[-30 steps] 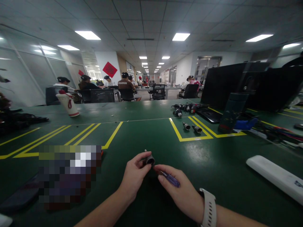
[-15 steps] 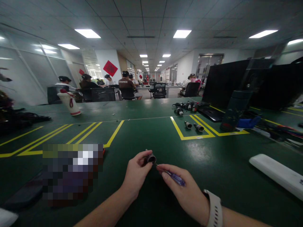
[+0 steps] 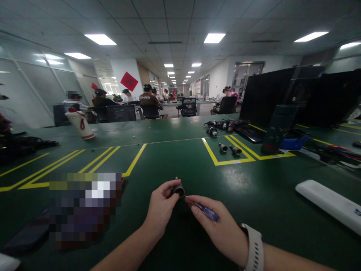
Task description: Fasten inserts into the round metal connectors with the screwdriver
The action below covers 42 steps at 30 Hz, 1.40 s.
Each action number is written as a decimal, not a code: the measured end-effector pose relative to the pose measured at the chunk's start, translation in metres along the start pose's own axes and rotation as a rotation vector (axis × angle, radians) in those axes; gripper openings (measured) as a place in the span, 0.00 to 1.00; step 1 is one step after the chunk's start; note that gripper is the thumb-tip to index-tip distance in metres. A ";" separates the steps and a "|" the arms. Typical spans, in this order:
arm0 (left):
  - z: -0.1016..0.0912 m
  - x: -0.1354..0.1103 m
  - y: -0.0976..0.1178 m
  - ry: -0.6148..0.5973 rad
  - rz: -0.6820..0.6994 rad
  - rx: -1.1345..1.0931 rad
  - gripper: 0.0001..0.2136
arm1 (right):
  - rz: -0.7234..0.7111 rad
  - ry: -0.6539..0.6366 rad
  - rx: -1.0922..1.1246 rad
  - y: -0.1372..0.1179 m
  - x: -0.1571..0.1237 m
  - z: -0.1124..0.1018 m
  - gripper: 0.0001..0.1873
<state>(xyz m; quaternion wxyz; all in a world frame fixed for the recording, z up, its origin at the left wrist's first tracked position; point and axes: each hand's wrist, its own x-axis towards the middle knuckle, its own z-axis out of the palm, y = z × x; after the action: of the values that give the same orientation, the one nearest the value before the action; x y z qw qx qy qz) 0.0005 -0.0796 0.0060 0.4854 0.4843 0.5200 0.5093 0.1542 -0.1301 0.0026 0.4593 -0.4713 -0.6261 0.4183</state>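
Observation:
Pinched between the thumb and fingers of my left hand (image 3: 162, 205) is a small grey metal connector shell (image 3: 179, 188), its round opening turned towards me. A thin stem sticks up at its far end. My right hand (image 3: 218, 224), with a pale watch strap on the wrist, grips a screwdriver (image 3: 207, 212) with a clear purple-blue handle. The screwdriver's thin tip is at the rim of the shell's opening; whether it touches a screw there cannot be made out. Both hands are close together above the green table (image 3: 180, 241).
Two similar metal shells (image 3: 235, 150) lie inside yellow tape at the right, with dark cabled connectors (image 3: 222, 125) behind. A dark bottle (image 3: 279, 130) and monitors (image 3: 269, 94) stand farther right. A white bar (image 3: 324, 201) lies at right; a blurred-out object (image 3: 84, 210) at left.
The view has shifted slightly. The shell has tilted a little in my left hand, its far stem showing more. The screwdriver stays at its opening.

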 end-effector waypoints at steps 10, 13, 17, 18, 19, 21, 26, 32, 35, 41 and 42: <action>0.001 -0.001 0.003 0.000 0.000 0.004 0.13 | -0.009 -0.035 -0.015 -0.003 -0.001 0.001 0.16; 0.001 0.001 -0.001 0.017 0.004 -0.002 0.13 | -0.025 -0.015 -0.038 -0.003 0.000 0.001 0.16; 0.001 0.002 -0.003 0.050 0.014 -0.008 0.13 | -0.034 0.008 -0.068 -0.003 -0.001 0.002 0.16; 0.002 0.002 -0.003 0.050 0.015 -0.006 0.13 | -0.036 0.014 -0.074 -0.004 -0.001 0.001 0.16; 0.002 0.002 -0.003 0.051 0.015 -0.003 0.13 | -0.040 0.018 -0.081 -0.004 -0.002 0.001 0.16; 0.002 0.002 -0.001 0.043 0.013 -0.003 0.13 | -0.050 0.020 -0.096 -0.005 -0.003 0.001 0.16; 0.002 0.001 -0.001 0.016 0.001 -0.011 0.13 | -0.082 -0.006 -0.097 -0.006 -0.003 0.002 0.15; 0.002 -0.002 0.001 0.003 -0.005 0.013 0.13 | -0.058 0.057 0.026 -0.012 -0.002 -0.008 0.12; 0.003 -0.004 0.007 -0.004 -0.021 0.017 0.13 | -0.026 0.076 0.060 -0.016 0.000 -0.020 0.15; 0.002 -0.004 0.007 -0.034 -0.052 0.036 0.14 | 0.115 0.080 0.046 -0.012 0.008 -0.026 0.17; 0.002 -0.004 0.006 -0.038 -0.049 0.035 0.14 | 0.113 0.080 0.034 -0.011 0.009 -0.025 0.17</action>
<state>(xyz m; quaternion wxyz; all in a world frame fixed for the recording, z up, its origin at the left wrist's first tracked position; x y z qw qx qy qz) 0.0024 -0.0831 0.0117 0.4992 0.4893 0.5311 0.4788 0.1749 -0.1215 0.0203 0.4673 -0.5145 -0.5725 0.4349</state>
